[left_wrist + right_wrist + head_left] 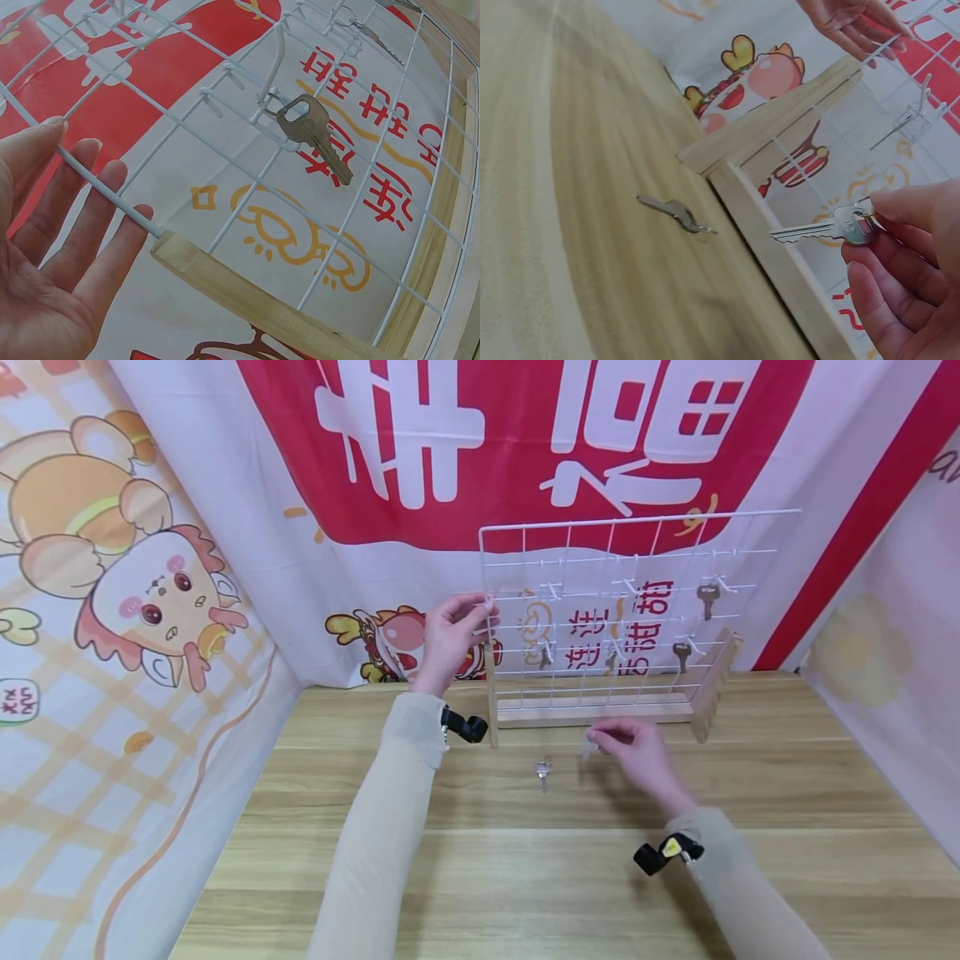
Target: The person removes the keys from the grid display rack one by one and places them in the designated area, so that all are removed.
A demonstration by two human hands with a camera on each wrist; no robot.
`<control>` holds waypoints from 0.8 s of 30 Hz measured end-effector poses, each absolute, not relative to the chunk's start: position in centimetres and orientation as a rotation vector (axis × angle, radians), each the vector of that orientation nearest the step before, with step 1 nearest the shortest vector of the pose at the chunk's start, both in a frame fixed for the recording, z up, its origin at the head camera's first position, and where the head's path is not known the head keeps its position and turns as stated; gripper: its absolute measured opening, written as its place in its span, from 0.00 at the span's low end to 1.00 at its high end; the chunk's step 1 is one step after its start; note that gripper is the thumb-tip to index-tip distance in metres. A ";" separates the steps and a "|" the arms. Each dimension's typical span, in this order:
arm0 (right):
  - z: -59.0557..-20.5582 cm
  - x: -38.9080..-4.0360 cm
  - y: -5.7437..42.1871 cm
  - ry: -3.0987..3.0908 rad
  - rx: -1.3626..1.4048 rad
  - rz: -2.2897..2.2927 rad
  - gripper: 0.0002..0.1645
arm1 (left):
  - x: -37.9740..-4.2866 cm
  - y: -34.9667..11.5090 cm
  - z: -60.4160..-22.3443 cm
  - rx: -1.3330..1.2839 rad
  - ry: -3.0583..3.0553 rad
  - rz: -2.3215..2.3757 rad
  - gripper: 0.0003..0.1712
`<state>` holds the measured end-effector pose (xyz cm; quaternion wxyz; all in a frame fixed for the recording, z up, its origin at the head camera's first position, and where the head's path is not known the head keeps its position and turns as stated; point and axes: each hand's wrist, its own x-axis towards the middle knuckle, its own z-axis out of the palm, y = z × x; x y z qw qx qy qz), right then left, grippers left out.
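My left hand (452,639) holds the left edge of a white wire grid rack (567,524), thumb and fingers around its outer wire. Between the thumb and fingers of my right hand (633,750), low in front of the rack, a silver key (804,233) is pinched by its small ring. A second loose key (543,771) lies on the table just left of that hand. Several keys hang on the rack's hooks, among them one at upper right (707,598), one at lower right (681,655) and one at lower left (313,135).
The rack stands in a wooden base (592,717) at the back of the wooden table (480,877). White hooks, such as the upper left one (552,590), stick out from the grid. Printed cloth (390,568) hangs behind it and at both sides.
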<state>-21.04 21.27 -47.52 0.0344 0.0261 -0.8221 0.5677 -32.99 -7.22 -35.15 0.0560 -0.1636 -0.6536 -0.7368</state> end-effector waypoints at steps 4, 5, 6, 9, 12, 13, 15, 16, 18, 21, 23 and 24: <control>-48.3 -20.9 21.2 -2.581 0.101 1.744 0.10 | -33.0 -7.2 -35.2 -0.494 -1.987 -2.229 0.16; -48.5 -20.8 21.2 -2.590 0.110 1.744 0.09 | -33.0 -7.3 -35.2 -0.493 -1.989 -2.228 0.16; -48.6 -20.8 21.2 -2.601 0.120 1.739 0.09 | -33.0 -7.3 -35.1 -0.493 -1.989 -2.228 0.16; -49.0 -20.9 21.2 -2.620 0.149 1.724 0.08 | -33.0 -7.2 -35.1 -0.492 -1.993 -2.228 0.17; -49.4 -20.9 21.2 -2.641 0.176 1.700 0.08 | -32.9 -7.2 -35.1 -0.487 -1.995 -2.230 0.17; -49.5 -20.9 21.3 -2.644 0.180 1.693 0.08 | -32.9 -7.2 -35.1 -0.485 -1.995 -2.231 0.17; -49.2 -20.7 21.1 -2.653 0.183 1.697 0.09 | -33.0 -7.2 -35.1 -0.482 -1.995 -2.231 0.17; -49.3 -20.8 21.2 -2.661 0.189 1.696 0.09 | -33.0 -7.2 -35.1 -0.480 -1.994 -2.232 0.17; -49.6 -20.9 21.3 -2.682 0.200 1.685 0.09 | -33.0 -7.2 -35.2 -0.481 -1.993 -2.232 0.18; -49.9 -21.1 21.4 -2.732 0.200 1.653 0.08 | -32.9 -7.2 -35.2 -0.482 -1.990 -2.235 0.17; -50.5 -21.5 21.6 -2.754 0.203 1.633 0.07 | -32.9 -7.2 -35.2 -0.481 -1.989 -2.237 0.17; -50.6 -21.6 21.5 -2.763 0.197 1.633 0.07 | -33.0 -7.2 -35.2 -0.480 -1.989 -2.237 0.17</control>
